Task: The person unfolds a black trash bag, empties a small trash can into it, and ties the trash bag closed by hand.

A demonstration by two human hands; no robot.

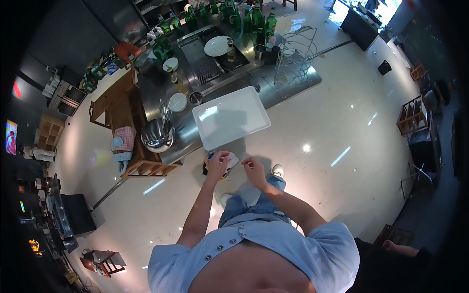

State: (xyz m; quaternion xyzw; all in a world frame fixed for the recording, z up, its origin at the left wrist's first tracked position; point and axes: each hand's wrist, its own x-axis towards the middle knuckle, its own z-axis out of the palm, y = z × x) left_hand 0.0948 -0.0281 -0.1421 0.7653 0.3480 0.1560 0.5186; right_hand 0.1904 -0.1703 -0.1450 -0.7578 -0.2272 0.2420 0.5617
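My left hand [218, 166] is curled, fingers bent toward the right, in front of the counter edge. Behind and below it shows a small white, dark and yellow bundle [232, 161], whose kind I cannot make out. My right hand [253, 170] is a short way to the right, its fingers drawn together as in a pinch. Whatever either hand may hold is too small to see. Just beyond both hands, a large white rectangular tray [234, 119] lies at the near edge of the steel counter [288, 88].
Left of the tray stand a steel bowl with utensils [157, 136] and a white bowl [178, 102]. Several green bottles [256, 19] and a white oval plate [218, 46] are farther back. A wire rack [295, 53] stands right. A wooden bench [128, 107] borders the left.
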